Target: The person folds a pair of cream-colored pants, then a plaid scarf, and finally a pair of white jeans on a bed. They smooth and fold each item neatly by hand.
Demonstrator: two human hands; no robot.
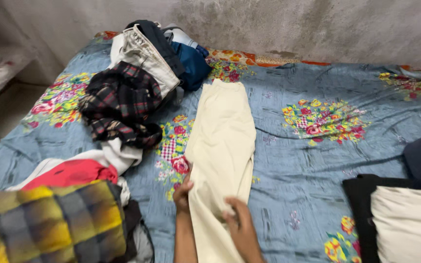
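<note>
A cream pair of trousers (222, 141) lies stretched lengthwise down the middle of a bed covered by a blue floral sheet (298, 160). My left hand (183, 194) grips the left edge of the trousers near their lower end. Lying on top of the fabric just right of it, my right hand (239, 221) presses the cloth with bent fingers. Both forearms come up from the bottom edge of the view.
A heap of clothes lies at the left: a dark plaid shirt (120, 104), beige and blue garments (157, 51), a red and white piece (79, 168) and a yellow-grey checked cloth (49, 221). Folded black (361, 195) and cream (408, 224) items sit at the right. A stained wall (269, 24) runs behind the bed.
</note>
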